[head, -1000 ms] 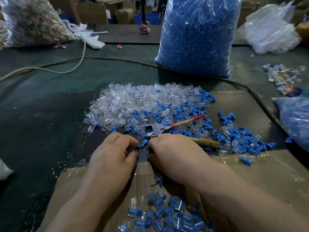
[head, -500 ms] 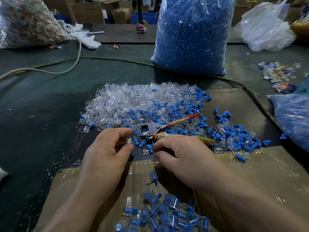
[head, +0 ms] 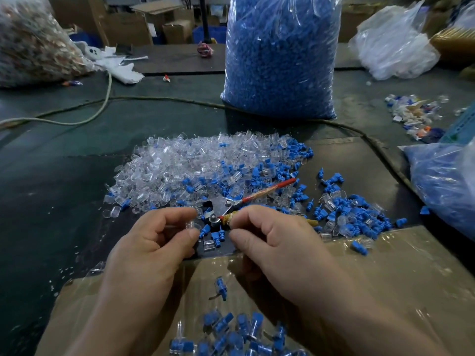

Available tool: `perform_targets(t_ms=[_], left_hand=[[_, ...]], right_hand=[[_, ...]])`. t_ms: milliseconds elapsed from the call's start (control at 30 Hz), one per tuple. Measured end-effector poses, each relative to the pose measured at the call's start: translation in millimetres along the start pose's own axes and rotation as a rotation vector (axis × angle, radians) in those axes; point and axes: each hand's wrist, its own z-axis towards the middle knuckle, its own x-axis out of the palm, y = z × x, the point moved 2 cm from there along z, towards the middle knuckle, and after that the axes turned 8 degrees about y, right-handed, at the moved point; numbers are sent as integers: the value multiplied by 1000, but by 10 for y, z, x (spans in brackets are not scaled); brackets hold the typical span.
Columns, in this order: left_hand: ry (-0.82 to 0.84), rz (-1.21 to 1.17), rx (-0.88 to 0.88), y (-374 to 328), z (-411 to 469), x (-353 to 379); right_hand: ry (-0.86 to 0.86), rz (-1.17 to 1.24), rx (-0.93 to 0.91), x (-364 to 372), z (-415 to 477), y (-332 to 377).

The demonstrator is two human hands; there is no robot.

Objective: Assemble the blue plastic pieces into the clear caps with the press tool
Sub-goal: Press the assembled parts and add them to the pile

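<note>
The worktop (head: 51,201) carries everything. At its far side stands the big bag of blue stock (head: 280,55), which this step does not need. Nearest me lies the cardboard sheet (head: 385,278), with finished pieces (head: 231,335) heaped at its near edge. Between bag and cardboard spreads the heap of clear caps (head: 180,163), with loose blue pieces (head: 354,214) mixed through its right side and scattered beyond. The press tool (head: 223,205) lies at the heap's near edge, its red handle (head: 272,187) pointing away to the right.

My left grip (head: 154,242) pinches one clear cap (head: 191,225) between thumb and forefinger, just left of the tool's head. My right grip (head: 272,237) is curled, thumb and forefinger tips together beside the tool's wrapped lower handle. Whether it has a blue piece, the handle or nothing, I cannot tell.

I judge the step to be pairing a blue piece with this cap before pressing. To do it well, I want the cap's open end turned toward the right grip and the blue piece entered straight, not tilted. Then I set the pair squarely in the tool and squeeze evenly. A crooked start would likely jam or crack the cap.
</note>
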Motion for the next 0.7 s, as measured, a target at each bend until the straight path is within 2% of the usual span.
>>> perform_targets(t_ms=[167, 333, 433, 600, 700], left_hand=[[50, -173, -19, -34, 4, 53], [32, -278, -55, -39, 17, 112], [36, -265, -65, -38, 9, 130], [36, -255, -47, -69, 13, 147], [22, -282, -65, -96, -2, 160]], right_hand=[[-125, -84, -134, -16, 14, 59], [-65, -252, -268, 20, -70, 185], [-28, -260, -272, 12, -83, 222], [179, -391, -229, 62, -83, 254], [210, -462, -241, 82, -115, 220]])
